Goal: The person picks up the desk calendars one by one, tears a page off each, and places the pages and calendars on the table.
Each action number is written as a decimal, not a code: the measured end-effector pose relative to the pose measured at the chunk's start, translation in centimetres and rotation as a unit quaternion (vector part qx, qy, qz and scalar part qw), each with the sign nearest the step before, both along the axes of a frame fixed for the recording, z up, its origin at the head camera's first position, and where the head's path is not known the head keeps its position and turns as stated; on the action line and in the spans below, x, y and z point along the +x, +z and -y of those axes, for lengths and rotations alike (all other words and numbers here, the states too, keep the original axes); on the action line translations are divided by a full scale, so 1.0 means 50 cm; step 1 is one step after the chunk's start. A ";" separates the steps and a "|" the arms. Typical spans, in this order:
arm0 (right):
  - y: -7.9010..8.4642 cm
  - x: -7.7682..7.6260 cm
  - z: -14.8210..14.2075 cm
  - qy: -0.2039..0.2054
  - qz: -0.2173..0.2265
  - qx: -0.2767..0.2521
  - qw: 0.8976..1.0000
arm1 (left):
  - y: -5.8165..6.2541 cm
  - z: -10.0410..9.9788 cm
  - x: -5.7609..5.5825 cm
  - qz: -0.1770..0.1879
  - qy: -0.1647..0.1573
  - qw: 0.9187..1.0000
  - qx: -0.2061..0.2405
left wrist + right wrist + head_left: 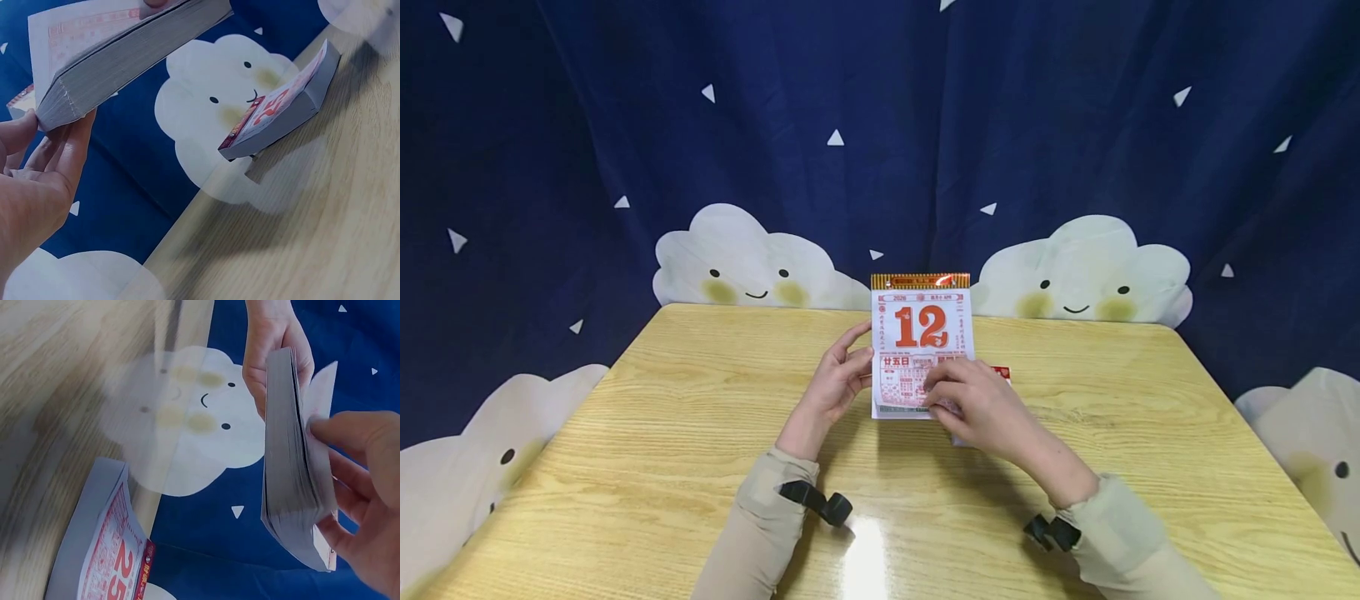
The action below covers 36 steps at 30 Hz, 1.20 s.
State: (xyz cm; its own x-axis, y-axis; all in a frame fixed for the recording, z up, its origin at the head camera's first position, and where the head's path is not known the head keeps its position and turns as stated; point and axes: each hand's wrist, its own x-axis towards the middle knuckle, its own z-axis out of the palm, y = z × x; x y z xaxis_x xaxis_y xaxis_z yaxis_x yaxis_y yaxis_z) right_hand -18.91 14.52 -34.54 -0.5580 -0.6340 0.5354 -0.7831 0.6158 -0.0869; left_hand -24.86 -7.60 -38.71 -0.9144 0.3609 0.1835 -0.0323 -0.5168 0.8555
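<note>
A tear-off calendar [921, 325] with a large red 12 and an orange-gold top strip is held up above the table. My left hand [829, 387] grips it by its left edge, with the thumb at the front corner in the left wrist view. My right hand [988, 408] is at the lower right of its face. In the right wrist view, that hand's thumb and fingers pinch front sheets [322, 462] that stand away from the thick page block [287, 444]. A second, similar calendar [281, 119], marked 25, lies on the table, mostly hidden behind the right hand in the head view.
The light wooden table [647, 467] extends to both sides of the hands. Behind it hangs a dark blue curtain [880, 100] with white triangles and smiling clouds. Black straps with small devices [816, 500] sit on both sleeves.
</note>
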 end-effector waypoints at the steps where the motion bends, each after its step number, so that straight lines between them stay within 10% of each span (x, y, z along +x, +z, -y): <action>1: 0.000 0.001 0.001 -0.005 0.002 -0.007 1.000 | 0.000 0.000 0.000 0.002 -0.001 1.000 0.002; 36: 0.093 -0.036 -0.004 -0.142 0.041 -0.258 0.955 | 0.002 -0.010 0.002 0.011 -0.006 1.000 0.017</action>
State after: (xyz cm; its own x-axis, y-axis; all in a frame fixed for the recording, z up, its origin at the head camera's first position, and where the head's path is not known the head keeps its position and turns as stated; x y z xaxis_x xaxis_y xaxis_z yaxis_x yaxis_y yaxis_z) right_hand -20.74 14.73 -29.88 -0.7213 -0.1151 0.6830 -0.5689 0.6608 -0.4895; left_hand -24.73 -7.10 -38.60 -0.9137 0.3668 0.1749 -0.0584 -0.5444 0.8368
